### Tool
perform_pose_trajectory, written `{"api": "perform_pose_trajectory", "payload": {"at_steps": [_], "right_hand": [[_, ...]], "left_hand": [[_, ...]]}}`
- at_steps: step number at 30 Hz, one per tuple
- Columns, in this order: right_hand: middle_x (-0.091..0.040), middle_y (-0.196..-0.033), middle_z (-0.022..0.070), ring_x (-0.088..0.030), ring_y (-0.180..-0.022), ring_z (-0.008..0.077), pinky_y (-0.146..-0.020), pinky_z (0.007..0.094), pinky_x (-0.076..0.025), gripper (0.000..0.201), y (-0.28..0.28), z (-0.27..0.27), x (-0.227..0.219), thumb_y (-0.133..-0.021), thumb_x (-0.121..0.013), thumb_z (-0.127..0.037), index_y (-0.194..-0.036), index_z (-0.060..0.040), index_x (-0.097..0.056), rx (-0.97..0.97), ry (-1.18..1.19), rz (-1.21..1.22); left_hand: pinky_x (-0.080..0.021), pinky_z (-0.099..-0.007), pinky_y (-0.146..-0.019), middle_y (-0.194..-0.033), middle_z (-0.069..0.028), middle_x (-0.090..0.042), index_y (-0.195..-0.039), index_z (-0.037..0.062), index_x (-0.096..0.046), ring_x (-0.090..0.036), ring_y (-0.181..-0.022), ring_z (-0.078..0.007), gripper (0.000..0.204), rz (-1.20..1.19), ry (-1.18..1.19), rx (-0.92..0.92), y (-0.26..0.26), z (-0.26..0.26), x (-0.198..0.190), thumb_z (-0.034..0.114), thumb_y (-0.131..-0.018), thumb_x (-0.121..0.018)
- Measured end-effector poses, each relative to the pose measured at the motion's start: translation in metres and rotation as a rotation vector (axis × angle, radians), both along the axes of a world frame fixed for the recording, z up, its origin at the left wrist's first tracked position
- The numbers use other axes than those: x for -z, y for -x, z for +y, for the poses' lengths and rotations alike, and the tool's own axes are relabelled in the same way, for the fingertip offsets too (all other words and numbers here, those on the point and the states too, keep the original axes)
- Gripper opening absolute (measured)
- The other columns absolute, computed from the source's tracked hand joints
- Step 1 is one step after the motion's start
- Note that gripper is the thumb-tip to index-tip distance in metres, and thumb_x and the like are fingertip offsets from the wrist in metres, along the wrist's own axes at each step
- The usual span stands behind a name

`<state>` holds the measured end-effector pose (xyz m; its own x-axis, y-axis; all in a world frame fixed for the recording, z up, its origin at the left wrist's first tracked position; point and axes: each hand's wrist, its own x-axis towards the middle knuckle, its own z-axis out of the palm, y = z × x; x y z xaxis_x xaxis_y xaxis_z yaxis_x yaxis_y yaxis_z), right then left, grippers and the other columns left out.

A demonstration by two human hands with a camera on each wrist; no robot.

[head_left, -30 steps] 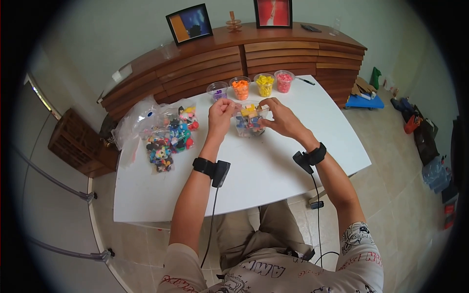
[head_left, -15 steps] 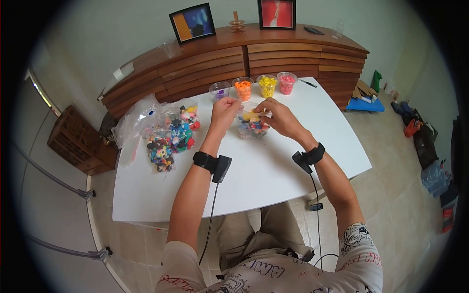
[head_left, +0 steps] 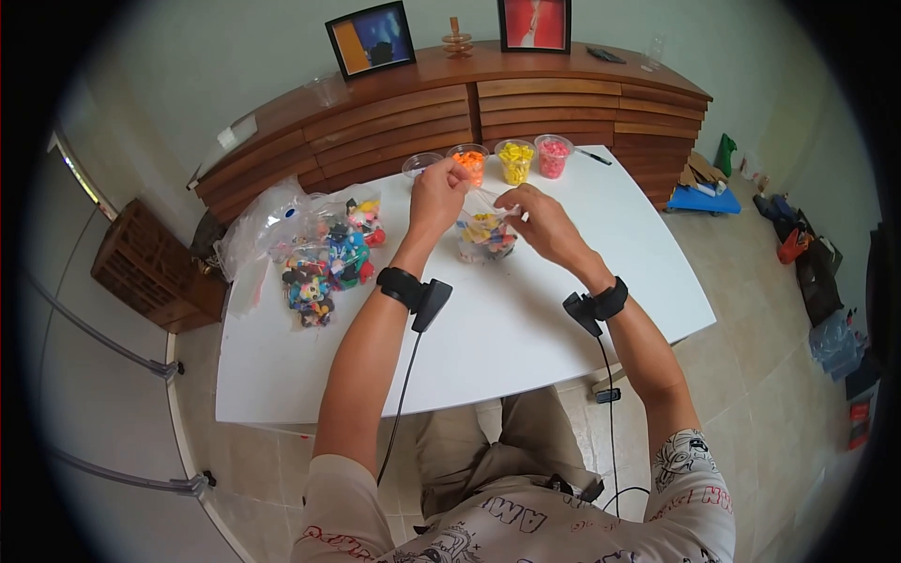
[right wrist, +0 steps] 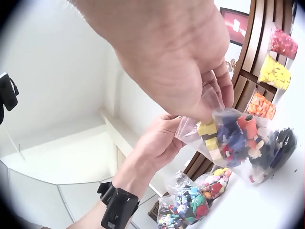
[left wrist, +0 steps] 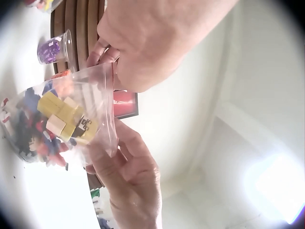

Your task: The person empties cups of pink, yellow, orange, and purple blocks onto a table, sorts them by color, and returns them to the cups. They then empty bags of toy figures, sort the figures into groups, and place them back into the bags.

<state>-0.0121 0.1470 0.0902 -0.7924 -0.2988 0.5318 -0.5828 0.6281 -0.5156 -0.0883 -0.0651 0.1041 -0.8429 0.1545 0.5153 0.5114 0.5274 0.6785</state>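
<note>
Clear bag of toy figures: below and between the fingertips, base on or just above the white table
Long axis: roughly upright, mouth uppermost
Left hand: pinching one mouth corner
Right hand: pinching the opposite side, nearer the figures

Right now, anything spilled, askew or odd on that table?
One minor thing: a dark speck on the white table beside the clear bag of figures. It stands out as possible stray debris against plain white; too small to identify. No damage stands out.
</note>
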Motion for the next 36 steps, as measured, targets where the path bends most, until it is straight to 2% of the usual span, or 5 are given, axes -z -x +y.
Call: {"api": "perform_pose_trajectory", "payload": {"at_steps": [3, 5, 9, 17, 36], "right_hand": [[-0.068, -0.098, 0.0089, -0.067, -0.085, 0.0196, -0.08, 0.0348, -0.056, 0.023, 0.008, 0.009, -0.002, -0.097, -0.068, 0.0, -0.119, -0.0016, -0.068, 0.037, 0.078, -0.129], [-0.067, -0.097, 0.0079, -0.066, -0.085, 0.0179, -0.079, 0.0336, -0.056, 0.025, 0.013, 0.011, -0.002, -0.098, -0.067, -0.001, -0.123, -0.0021, -0.066, 0.029, 0.142, -0.147], [-0.066, -0.096, 0.0061, -0.065, -0.084, 0.0158, -0.078, 0.0312, -0.055, 0.033, 0.029, 0.015, 0.002, -0.101, -0.066, -0.005, -0.133, -0.0025, -0.061, 0.03, 0.228, -0.149], [-0.072, -0.099, 0.0083, -0.069, -0.092, 0.0157, -0.083, 0.0303, -0.055, 0.031, 0.053, 0.018, 0.018, -0.102, -0.068, -0.017, -0.124, 0.0047, -0.066, 0.025, 0.309, -0.267], [-0.077, -0.102, 0.0111, -0.074, -0.095, 0.0188, -0.08, 0.0321, -0.059, 0.024, 0.021, -0.046, 0.003, -0.105, -0.061, -0.02, -0.109, 0.0035, -0.067, -0.24, 0.373, -0.393]], "left_hand": [[-0.055, -0.0285, -0.076, -0.088, -0.0071, -0.075, -0.109, 0.0002, -0.071, -0.071, -0.085, -0.0128, 0.019, -0.151, 0.012, 0.06, 0.004, -0.009, 0.001, 0.008, -0.091, -0.073], [-0.052, -0.028, -0.092, -0.108, -0.0073, -0.075, -0.128, 0.0012, -0.065, -0.068, -0.109, -0.0141, 0.034, -0.332, -0.527, 0.39, 0.0, -0.018, 0.006, 0.015, -0.097, -0.073], [-0.045, -0.0282, -0.103, -0.122, -0.0065, -0.071, -0.14, 0.0019, -0.056, -0.06, -0.125, -0.0142, 0.046, -0.387, -0.484, 0.507, -0.008, -0.028, 0.044, 0.021, -0.101, -0.072], [-0.053, -0.0234, -0.078, -0.095, -0.0029, -0.075, -0.108, -0.0027, -0.074, -0.067, -0.084, -0.0076, 0.021, -0.287, -0.488, 0.306, 0.014, -0.005, 0.072, 0.018, -0.102, -0.071], [-0.047, -0.0269, -0.062, -0.077, -0.0061, -0.075, -0.092, -0.0004, -0.078, -0.06, -0.068, -0.0058, 0.024, -0.11, -0.331, 0.05, -0.064, -0.086, 0.048, 0.021, -0.1, -0.071]]}}
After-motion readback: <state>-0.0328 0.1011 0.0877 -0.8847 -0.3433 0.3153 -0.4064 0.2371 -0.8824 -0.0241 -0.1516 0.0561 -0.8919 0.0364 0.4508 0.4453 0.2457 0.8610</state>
